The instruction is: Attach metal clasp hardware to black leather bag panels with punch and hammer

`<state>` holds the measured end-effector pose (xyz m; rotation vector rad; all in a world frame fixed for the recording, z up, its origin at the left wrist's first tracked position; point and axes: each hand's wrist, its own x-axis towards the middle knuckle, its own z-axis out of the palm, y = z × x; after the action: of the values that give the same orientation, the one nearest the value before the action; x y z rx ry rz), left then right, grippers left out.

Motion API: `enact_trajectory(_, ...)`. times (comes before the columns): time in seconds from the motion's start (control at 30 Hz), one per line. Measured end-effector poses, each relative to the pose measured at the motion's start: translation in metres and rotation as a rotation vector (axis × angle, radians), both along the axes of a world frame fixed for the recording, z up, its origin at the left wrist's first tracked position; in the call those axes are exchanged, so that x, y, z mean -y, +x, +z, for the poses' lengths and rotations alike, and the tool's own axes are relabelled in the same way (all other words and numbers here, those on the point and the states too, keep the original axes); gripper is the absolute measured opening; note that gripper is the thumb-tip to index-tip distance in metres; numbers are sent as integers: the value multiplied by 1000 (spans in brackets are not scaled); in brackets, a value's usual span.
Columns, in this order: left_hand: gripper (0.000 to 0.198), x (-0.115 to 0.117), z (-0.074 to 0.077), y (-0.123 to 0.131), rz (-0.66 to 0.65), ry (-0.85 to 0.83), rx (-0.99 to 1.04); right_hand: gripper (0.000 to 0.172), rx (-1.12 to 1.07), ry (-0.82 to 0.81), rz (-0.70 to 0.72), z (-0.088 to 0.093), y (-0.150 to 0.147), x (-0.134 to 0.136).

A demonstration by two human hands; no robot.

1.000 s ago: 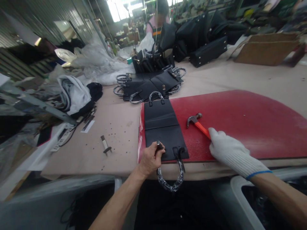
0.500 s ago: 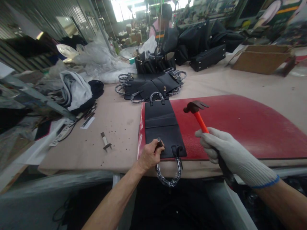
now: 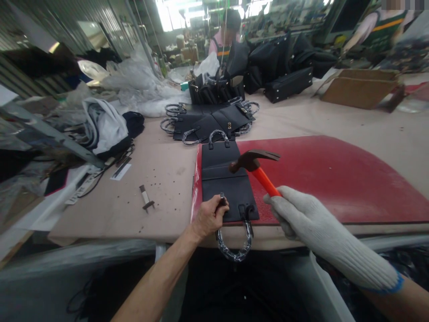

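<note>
My bare left hand [image 3: 210, 215] is closed around a short metal punch [image 3: 222, 197], held upright on a black leather bag panel [image 3: 225, 185]. Its lower end is hidden by my fingers. The panel lies on a red board [image 3: 301, 179], with a plastic-wrapped handle [image 3: 234, 256] at the near end, hanging past the table edge, and another wrapped handle [image 3: 218, 133] at the far end. In a white knit glove, my right hand [image 3: 298, 210] grips a claw hammer [image 3: 256, 161] by its orange and black handle. The hammer head is over the panel, above and right of the punch.
A pronged metal tool [image 3: 145, 198] lies left of the board among small dark bits. Behind it are stacked black bag panels [image 3: 211, 118] with wrapped handles, black bags [image 3: 268, 58] and a cardboard box [image 3: 360, 89]. Plastic wrapping fills the left. Two people are at the back.
The hammer has moved left toward the punch, its head now over the panel. My left hand and the punch stay in place.
</note>
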<state>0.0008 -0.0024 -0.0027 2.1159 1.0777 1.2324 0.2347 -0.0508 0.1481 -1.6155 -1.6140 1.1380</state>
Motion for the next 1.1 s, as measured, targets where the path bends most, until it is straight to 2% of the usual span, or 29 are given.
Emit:
enact_trajectory(0.27,9,0,0,-1,-11,-24,-21,34,54,30,63,8,-2,3)
enact_trajectory(0.43,10,0,0,-1,-22,-17,-17,30,313,226,113,10,-2,3)
enact_trajectory(0.57,11,-1,-2,0,-22,-5,-10,27,447,277,151,12,0,2)
enact_trajectory(0.7,13,-1,-4,2,-18,-6,-9,31,387,393,86,28,-2,6)
enact_trajectory(0.8,14,-1,-5,2,-12,-20,-3,32,340,493,23,26,-5,11)
enact_trajectory(0.9,15,0,-5,1,-21,-23,4,27,561,430,117,17,-5,12)
enact_trajectory(0.97,15,0,-6,1,-19,-23,12,25,690,375,189,19,-3,12)
enact_trajectory(1.03,13,0,-6,1,-9,-18,15,27,635,420,159,28,-3,14)
enact_trajectory(1.1,10,0,-5,1,-10,-6,3,30,486,520,56,35,-4,16)
